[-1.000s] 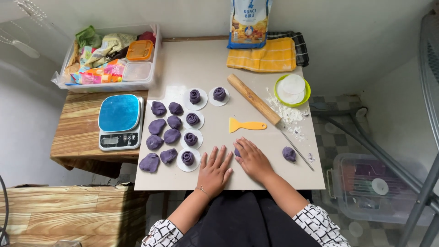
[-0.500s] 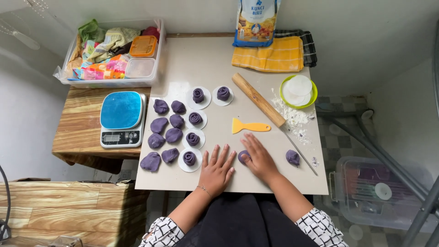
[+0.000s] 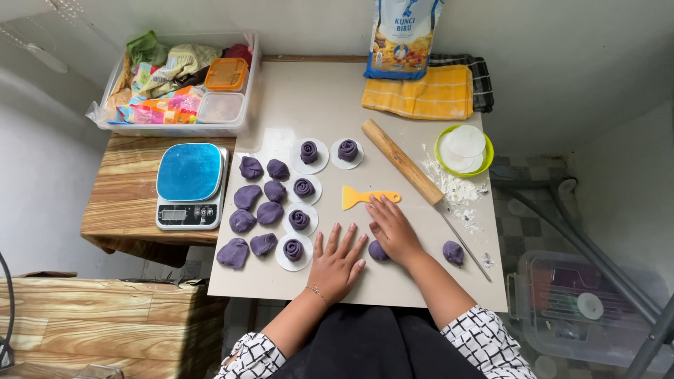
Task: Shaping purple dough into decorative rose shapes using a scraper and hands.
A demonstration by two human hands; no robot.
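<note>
Right hand (image 3: 394, 231) pressing purple dough piece (image 3: 378, 250), fingers flat over it; left hand (image 3: 337, 261) splayed wide on tabletop (image 3: 323, 98) just beside. Flattening step, I'd say; next needs even pressure.

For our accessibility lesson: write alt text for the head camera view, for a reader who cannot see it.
Seen from above, a person's right hand presses a purple dough piece on a beige table, the left hand flat beside it. To the left lie purple dough lumps and rose-shaped pieces on white paper rounds; a rolling pin and yellow scraper lie beyond.
</note>
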